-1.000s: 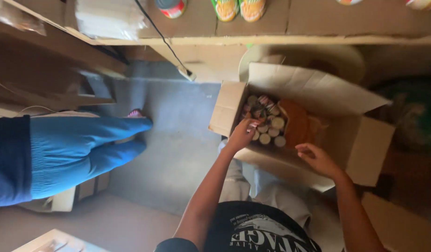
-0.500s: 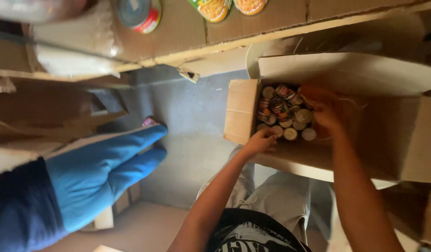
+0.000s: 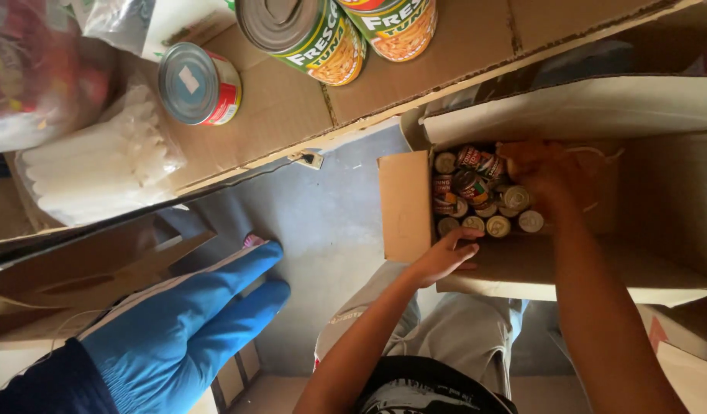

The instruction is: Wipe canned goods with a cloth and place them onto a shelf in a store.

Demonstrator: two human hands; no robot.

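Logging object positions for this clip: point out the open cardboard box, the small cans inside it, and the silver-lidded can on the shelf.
cardboard box [image 3: 405,205], head view, left flap.
small cans [image 3: 476,201], head view, middle of the cluster.
silver-lidded can [image 3: 188,83], head view, its lid.

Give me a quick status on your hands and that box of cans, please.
Left hand grips the front edge of the cardboard box. Right hand inside, among the small cans; grasp unclear. Nothing blocking.

Shelf top of frame: 3 big cans [image 3: 198,83], 1 blue-lidded w/ red side upper left, 2 green-labelled top centre. 1 white plastic bag [image 3: 100,165] left. 1 open cardboard box [image 3: 405,205] centre-right w/ approx 12 small cans [image 3: 476,192] visible, some hidden. 2 hands: left hand [image 3: 444,257], right hand [image 3: 549,172]. 2 blue-trousered legs [image 3: 185,322] lower left.
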